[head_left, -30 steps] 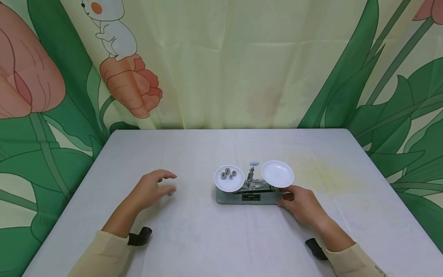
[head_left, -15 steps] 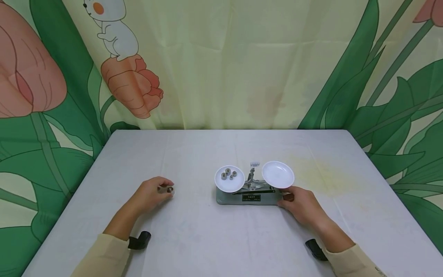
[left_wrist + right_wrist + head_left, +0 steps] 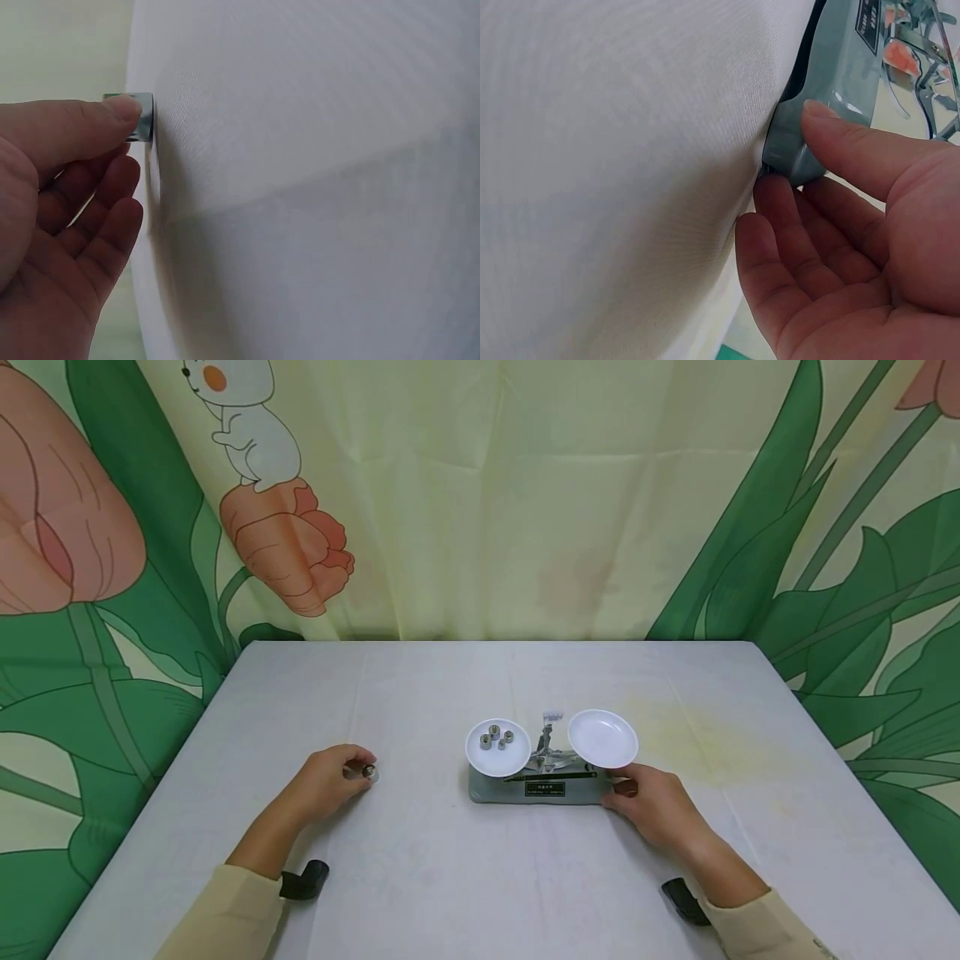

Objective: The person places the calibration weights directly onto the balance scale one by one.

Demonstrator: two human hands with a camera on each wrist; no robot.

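Observation:
My left hand [image 3: 326,782] pinches a small shiny metal weight [image 3: 144,127] between thumb and fingers, low at the tabletop left of the balance. The thumb covers part of the weight in the left wrist view. A grey-green balance scale [image 3: 495,788] stands at the table's middle right. My right hand [image 3: 657,803] holds the right end of its base, thumb in front and fingers at the end. On the balance's left white pan [image 3: 498,766] sit several small metal weights [image 3: 494,732]. The right white pan [image 3: 603,740] carries nothing and stands a little higher.
A white cloth [image 3: 450,877] covers the table, with a yellowish stain [image 3: 705,739] to the right of the balance. Behind the table hangs a printed curtain [image 3: 480,510] with leaves, flowers and a rabbit.
The left hand's thumb and fingers were apart above the small weight; they have come down and closed on it. The right hand and the balance have stayed in place.

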